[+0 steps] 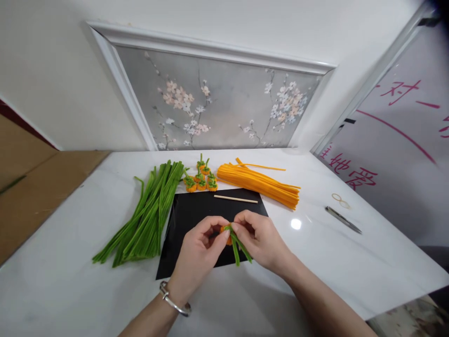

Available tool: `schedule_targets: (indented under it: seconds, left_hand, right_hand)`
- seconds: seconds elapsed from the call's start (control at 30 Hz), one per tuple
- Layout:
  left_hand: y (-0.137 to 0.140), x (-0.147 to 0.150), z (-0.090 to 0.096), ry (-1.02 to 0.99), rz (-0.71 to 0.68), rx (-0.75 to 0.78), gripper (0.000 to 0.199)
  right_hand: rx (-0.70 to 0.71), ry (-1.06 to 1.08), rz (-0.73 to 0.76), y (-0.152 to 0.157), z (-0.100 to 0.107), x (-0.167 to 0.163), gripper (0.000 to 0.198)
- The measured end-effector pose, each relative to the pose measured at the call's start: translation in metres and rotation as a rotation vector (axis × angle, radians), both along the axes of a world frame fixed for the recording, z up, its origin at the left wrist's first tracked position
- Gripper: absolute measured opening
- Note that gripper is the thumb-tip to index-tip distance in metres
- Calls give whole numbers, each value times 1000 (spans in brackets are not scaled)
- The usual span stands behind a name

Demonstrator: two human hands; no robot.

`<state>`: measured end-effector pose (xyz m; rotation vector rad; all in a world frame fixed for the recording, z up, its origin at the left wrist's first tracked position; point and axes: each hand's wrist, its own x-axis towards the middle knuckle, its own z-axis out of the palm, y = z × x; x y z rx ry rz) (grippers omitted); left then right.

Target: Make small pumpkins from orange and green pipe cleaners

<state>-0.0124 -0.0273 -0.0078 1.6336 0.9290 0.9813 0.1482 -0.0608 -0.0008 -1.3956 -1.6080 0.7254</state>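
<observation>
left hand (199, 247): clamped on orange piece (229, 241)
right hand (262, 239): pinching its green strips (236, 251)
small pumpkins (201, 184): cluster looks done, beyond grip
strip ends: loose nearside of grip, apparently unfinished

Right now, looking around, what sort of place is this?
Probably a craft workspace: a white table bears a bundle of green fuzzy strips, another of orange fuzzy strips, and a cluster of little pumpkin-like pieces.
</observation>
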Motion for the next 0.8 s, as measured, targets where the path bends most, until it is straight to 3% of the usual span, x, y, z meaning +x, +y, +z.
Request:
schedule_targets:
  seconds: [0.17, 0.4, 0.57, 0.7, 0.8]
  left_hand:
    - [2, -2, 0, -3, 52, 19, 9]
    - [4, -1, -2, -8, 131, 90, 3]
    - [1, 0, 0, -25, 75, 104, 5]
    - [4, -2, 1, -18, 30, -9, 13]
    - [7, -3, -1, -72, 27, -112, 8]
  right_hand:
    - [-172, 269, 45, 0, -3, 2, 19]
    - [-429, 652, 239, -3, 4, -1, 34]
    - [-426, 748, 165, -3, 5, -2, 40]
    - [-428, 679, 152, -2, 4, 0, 41]
    - [-424, 667, 143, -1, 5, 3, 45]
